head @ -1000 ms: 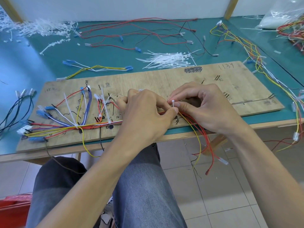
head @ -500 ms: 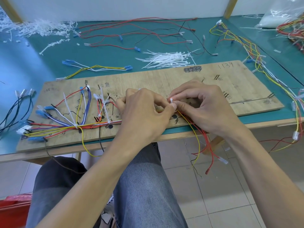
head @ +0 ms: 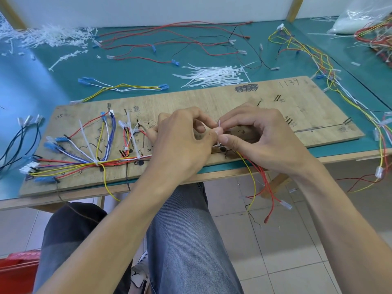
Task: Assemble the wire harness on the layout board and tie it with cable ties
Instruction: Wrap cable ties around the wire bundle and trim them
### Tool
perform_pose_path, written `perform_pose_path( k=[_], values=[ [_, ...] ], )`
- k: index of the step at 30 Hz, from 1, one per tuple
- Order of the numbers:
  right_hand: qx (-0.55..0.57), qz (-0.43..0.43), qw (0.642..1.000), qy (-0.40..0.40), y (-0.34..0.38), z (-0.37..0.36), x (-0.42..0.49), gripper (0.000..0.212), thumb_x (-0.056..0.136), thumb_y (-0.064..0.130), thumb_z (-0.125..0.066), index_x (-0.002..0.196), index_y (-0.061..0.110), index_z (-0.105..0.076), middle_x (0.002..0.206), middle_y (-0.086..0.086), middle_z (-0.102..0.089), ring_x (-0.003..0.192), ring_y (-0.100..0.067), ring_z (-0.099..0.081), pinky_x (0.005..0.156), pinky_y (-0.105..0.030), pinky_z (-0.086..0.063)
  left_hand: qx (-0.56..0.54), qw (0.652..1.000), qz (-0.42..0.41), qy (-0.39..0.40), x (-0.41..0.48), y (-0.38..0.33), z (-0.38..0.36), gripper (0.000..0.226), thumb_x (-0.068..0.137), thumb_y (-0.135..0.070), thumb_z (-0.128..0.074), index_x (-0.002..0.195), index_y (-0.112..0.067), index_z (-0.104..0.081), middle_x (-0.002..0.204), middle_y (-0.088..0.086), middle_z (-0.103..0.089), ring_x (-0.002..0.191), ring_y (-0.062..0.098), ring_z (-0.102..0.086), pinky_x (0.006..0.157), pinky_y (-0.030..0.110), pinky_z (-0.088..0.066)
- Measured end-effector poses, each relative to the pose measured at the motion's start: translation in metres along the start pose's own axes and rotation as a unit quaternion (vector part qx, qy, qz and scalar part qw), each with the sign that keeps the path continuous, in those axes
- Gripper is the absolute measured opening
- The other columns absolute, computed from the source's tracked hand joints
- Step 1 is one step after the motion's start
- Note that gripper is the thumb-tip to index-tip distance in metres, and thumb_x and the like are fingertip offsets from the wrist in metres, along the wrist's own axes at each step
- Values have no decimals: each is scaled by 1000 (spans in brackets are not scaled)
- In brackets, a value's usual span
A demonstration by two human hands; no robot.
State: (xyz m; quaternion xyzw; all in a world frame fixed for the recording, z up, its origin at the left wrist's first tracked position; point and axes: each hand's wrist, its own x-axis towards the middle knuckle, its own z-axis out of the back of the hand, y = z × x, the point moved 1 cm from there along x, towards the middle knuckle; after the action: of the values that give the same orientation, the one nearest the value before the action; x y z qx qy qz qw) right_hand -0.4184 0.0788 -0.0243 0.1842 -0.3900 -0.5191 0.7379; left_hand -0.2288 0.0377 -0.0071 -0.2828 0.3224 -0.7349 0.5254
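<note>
A white cable tie [head: 218,124] is pinched from both sides over the front middle of the board [head: 297,107]. It is grasped between thumb and forefinger of the left hand [head: 182,145], and the same tie is gripped by the thumb and forefinger of the right hand [head: 261,141], so that both grips are closed on it. The tie is held upright between the fingertips, which are pressed close together; whether it is already looped round the wires cannot be told, since that part is hidden by the hands. The harness [head: 118,162] is laid along the front of the board, fanned into blue connectors at the left, and is bound there by a fitted tie [head: 97,164]. Its trunk is covered by the hands, and its loose ends [head: 262,183], red and yellow, are hung over the table edge below the right hand. The board is set on a green table [head: 137,71]. A pile of ties [head: 216,75] is spread just behind the board, and long red wires [head: 169,39] are strewn further back. White scraps [head: 48,35] are heaped at the far left corner, black wires [head: 12,143] are laid left of the board, and a yellow bundle [head: 318,58] is draped to its right.
</note>
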Motion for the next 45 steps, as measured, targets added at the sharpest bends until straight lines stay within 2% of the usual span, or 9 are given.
perform_pose_path(
  k=[3,6,12,18,22,26,33,38,45],
  values=[
    [-3,-2,1000,-4,0,-1,0,11,91,23,-83,98,14,-83,103,9,-76,104,-14,-69,94,-38,-53,-19,1000,2,23,2,-3,4,13,87,-45,-81,90,-34,-76,81,-11,-68,100,33,-64,98,62,-49],
    [-10,-5,1000,3,-2,-1,1,12,88,21,-85,99,15,-83,105,10,-77,106,-14,-68,95,-37,-52,-47,999,3,21,6,-4,7,10,88,-44,-81,88,-34,-79,79,-12,-68,79,18,-57,99,65,-48],
    [0,-2,1000,2,-3,0,0,10,89,18,-84,98,13,-83,105,9,-77,106,-16,-68,94,-34,-51,-4,1000,-31,4,12,-6,5,12,90,-41,-80,83,-32,-78,73,-15,-66,70,2,-46,93,55,-49],
    [11,-12,1000,-10,-4,-1,2,11,95,21,-78,98,14,-85,102,7,-79,101,-14,-69,90,-36,-53,31,998,-50,35,18,-7,3,15,100,-35,-69,85,-30,-70,75,-16,-58,76,6,-47,96,57,-47],
    [-2,-15,1000,20,-5,0,5,7,92,19,-82,94,15,-86,102,10,-79,107,-16,-65,96,-42,-51,19,998,-64,24,21,-7,-3,15,105,-21,-58,91,-25,-62,73,-14,-62,76,10,-52,94,53,-48],
    [-20,-30,998,53,-5,3,8,8,89,18,-84,96,20,-87,109,18,-76,114,-15,-62,103,-45,-48,-31,996,-81,0,26,-10,-8,13,106,-13,-53,95,-18,-58,72,-11,-64,73,8,-57,70,32,-43],
    [-65,-11,996,55,-5,4,7,9,89,22,-83,97,22,-87,107,13,-76,111,-18,-62,99,-47,-49,-103,990,-95,-5,31,-19,-14,12,102,-1,-51,94,-8,-57,77,4,-65,76,29,-62,74,57,-56],
    [-37,-32,999,-8,-3,2,2,7,82,21,-90,88,20,-85,107,17,-75,112,-16,-63,100,-43,-50,-108,986,-116,56,32,-7,1,9,105,-14,-60,97,-17,-58,77,-3,-70,77,21,-72,75,52,-61],
    [-92,7,995,44,3,-1,2,6,93,21,-80,92,15,-83,112,11,-71,116,-21,-57,101,-45,-47,-82,983,-161,20,21,-1,0,14,101,-16,-68,88,-16,-67,70,-2,-74,65,13,-74,68,37,-64]
  ],
)
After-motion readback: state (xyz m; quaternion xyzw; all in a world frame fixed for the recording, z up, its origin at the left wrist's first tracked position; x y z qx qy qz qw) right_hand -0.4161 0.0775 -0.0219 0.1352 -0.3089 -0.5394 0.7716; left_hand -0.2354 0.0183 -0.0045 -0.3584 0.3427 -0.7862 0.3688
